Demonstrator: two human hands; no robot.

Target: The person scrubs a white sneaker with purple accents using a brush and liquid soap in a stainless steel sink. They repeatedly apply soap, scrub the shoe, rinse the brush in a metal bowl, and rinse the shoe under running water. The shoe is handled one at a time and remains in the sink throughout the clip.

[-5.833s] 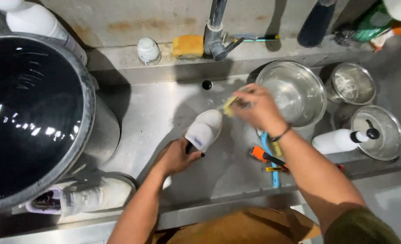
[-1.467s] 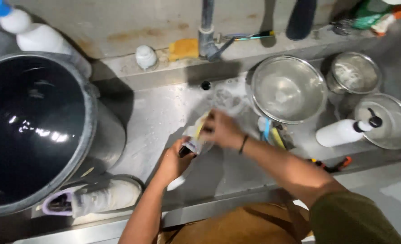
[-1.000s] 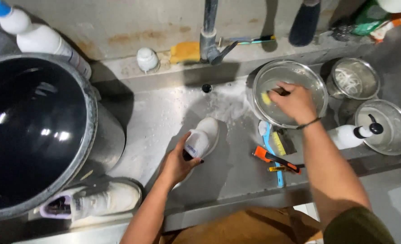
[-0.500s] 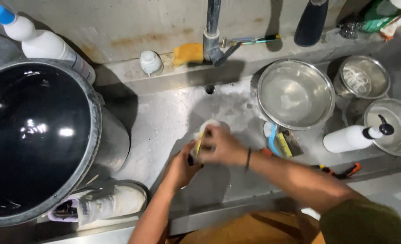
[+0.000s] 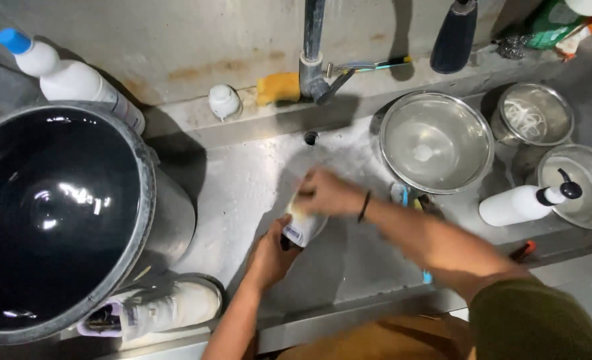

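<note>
- Shoe in sink, between both hands.
- Pot left of shoe; second shoe in front of pot.
- Bowl right; faucet behind.

Counted here: two white shoes, one held in the sink and one lying beside a single large dark round tub, three round steel bowls, and two white plastic bottles.

wet steel sink — steel bowl, white shoe, big pot

white bottle, likely green packet
</note>
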